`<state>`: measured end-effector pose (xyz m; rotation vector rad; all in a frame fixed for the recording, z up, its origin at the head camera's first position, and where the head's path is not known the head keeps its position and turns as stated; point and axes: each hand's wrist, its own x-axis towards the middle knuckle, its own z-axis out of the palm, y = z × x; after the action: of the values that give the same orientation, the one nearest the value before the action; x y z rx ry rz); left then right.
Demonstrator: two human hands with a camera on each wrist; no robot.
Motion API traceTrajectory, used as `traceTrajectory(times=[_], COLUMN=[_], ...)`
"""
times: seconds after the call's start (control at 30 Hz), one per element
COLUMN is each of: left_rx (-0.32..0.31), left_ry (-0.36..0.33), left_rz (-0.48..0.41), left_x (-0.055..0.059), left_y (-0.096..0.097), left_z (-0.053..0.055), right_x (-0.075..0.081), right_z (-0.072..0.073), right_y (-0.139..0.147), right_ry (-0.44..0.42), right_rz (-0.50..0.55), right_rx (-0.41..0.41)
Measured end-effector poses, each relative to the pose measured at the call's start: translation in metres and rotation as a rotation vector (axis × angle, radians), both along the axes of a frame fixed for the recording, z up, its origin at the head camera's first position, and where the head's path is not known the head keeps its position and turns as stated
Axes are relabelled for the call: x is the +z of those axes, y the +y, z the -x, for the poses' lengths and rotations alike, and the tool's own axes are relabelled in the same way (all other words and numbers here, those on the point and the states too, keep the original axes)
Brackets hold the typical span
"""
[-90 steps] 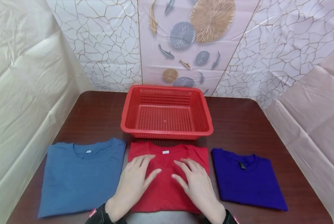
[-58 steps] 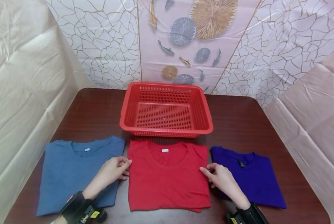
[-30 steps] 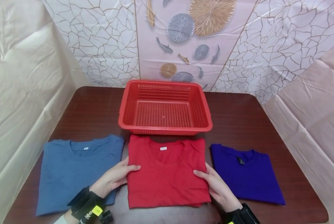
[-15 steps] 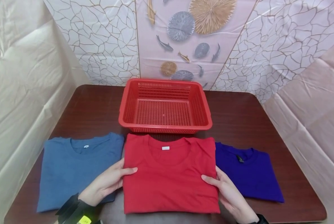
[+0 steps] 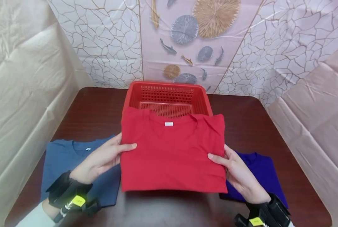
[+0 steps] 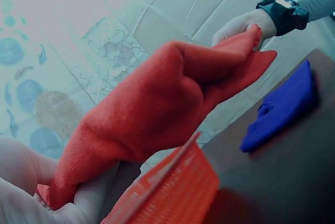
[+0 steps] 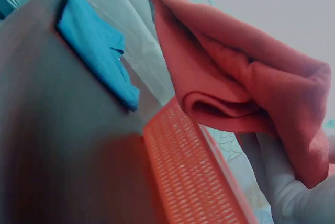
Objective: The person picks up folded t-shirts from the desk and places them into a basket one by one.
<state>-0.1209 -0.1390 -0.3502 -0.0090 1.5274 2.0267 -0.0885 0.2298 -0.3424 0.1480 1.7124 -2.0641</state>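
A folded red T-shirt (image 5: 173,154) with a white neck label hangs in the air between my hands. My left hand (image 5: 102,157) grips its left side, thumb on top and fingers underneath. On the opposite side my right hand (image 5: 241,173) holds it the same way. The shirt's far edge overlaps the front of a red plastic basket (image 5: 169,86) in the head view. Both wrist views show the shirt above the table, its layers sagging in folds, with the basket (image 7: 193,166) lower down beside it.
A folded blue T-shirt (image 5: 58,170) lies on the brown table (image 5: 242,119) at left, partly behind my left arm. At right lies a folded dark purple-blue T-shirt (image 5: 266,176), partly covered by my right hand. Patterned sheeting (image 5: 106,47) walls the back; pale cloth hangs at both sides.
My hands first hovered over the red T-shirt, moved to its sides, then took hold of it. It has risen off the table and moved forward to the basket's front rim.
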Motion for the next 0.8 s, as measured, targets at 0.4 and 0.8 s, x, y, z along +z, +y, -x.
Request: traceTrajectory(times=[0.4,0.8], left_rx=[0.050,0.205], left_ry=[0.014,-0.054], left_rz=[-0.024,0.039], left_x=[0.030,0.022], left_y=[0.002,0.019], left_z=[0.079,0.163], right_x=[0.022,0.023], right_z=[0.082,0.170], right_y=[-0.003,-0.013], right_ry=[0.077,0.050], right_rz=[0.067,-0.073], right_rx=[-0.025,-0.076])
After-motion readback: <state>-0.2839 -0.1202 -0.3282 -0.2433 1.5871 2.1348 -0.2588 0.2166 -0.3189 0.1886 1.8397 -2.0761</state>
